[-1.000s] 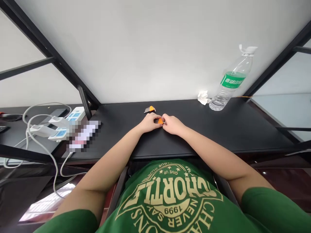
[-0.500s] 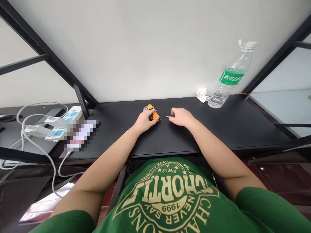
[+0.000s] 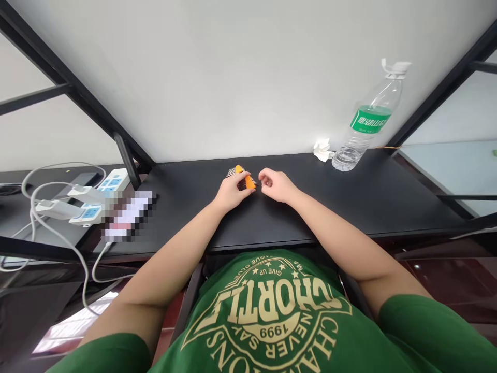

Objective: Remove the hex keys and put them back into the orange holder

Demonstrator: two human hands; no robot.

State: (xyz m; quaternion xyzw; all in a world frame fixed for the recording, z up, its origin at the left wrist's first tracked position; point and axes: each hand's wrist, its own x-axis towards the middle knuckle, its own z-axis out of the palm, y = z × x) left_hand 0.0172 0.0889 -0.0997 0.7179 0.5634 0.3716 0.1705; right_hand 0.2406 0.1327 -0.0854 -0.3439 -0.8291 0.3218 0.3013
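An orange hex key holder (image 3: 249,181) with several slim metal keys sticking out on both sides is on the black table. My left hand (image 3: 232,190) is closed around it, the thumb at the near end and the fingers over the top. Just right of the holder, my right hand (image 3: 277,185) is closed in a pinch with its fingertips facing the holder's right side. A small pale metal bit of a hex key (image 3: 267,184) shows between those fingers; most of it is hidden. Whether it touches the holder, I cannot tell.
Toward the back right stand a clear plastic bottle (image 3: 367,122) with a green label and a crumpled tissue (image 3: 323,150). A phone (image 3: 130,215) with a charging cable lies at the left, beside a white power strip (image 3: 116,181) with plugs and cables. Black frame bars rise on both sides.
My right hand has moved left, closer to the holder, and its fingers have curled in more around the small metal key. The left hand has stayed on the holder.
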